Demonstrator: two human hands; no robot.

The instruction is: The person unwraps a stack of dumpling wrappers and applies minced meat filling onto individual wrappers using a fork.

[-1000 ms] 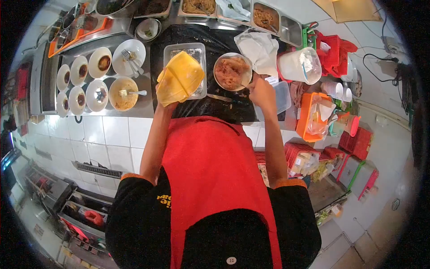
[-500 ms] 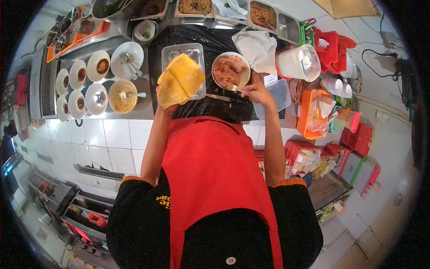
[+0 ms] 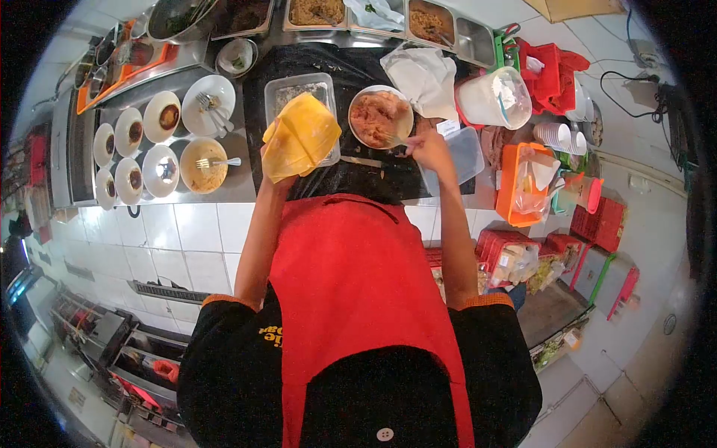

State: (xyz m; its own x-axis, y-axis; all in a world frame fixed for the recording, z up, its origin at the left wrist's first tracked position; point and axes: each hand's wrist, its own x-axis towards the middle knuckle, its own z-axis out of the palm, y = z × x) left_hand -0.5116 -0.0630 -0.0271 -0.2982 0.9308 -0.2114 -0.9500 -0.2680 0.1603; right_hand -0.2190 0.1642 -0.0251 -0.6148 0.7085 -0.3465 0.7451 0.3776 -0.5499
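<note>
My left hand (image 3: 269, 166) holds a stack of yellow dough wrappers (image 3: 302, 140) from below, over the near part of a clear plastic container (image 3: 329, 93). Most of its fingers are hidden by the stack. My right hand (image 3: 431, 153) is closed on the handle of a fork (image 3: 403, 140). The tines dip into pink minced meat (image 3: 376, 117) in a white bowl (image 3: 409, 125). A knife (image 3: 364, 161) lies on the black work surface in front of the bowl. Beside my right hand is a translucent lid (image 3: 468, 155).
Several white bowls with dark sauce (image 3: 143, 164) stand at left, beside a bowl with yellowish contents and a fork (image 3: 202, 175) and a plate of cutlery (image 3: 196, 106). A tub of white powder (image 3: 489, 101) and an orange basket (image 3: 508, 183) stand at right. Metal food trays (image 3: 315, 13) line the back.
My right hand has shifted slightly, and the fork's tines now sit deeper in the minced meat. My left hand keeps the wrapper stack in nearly the same place. The camera view has turned a little.
</note>
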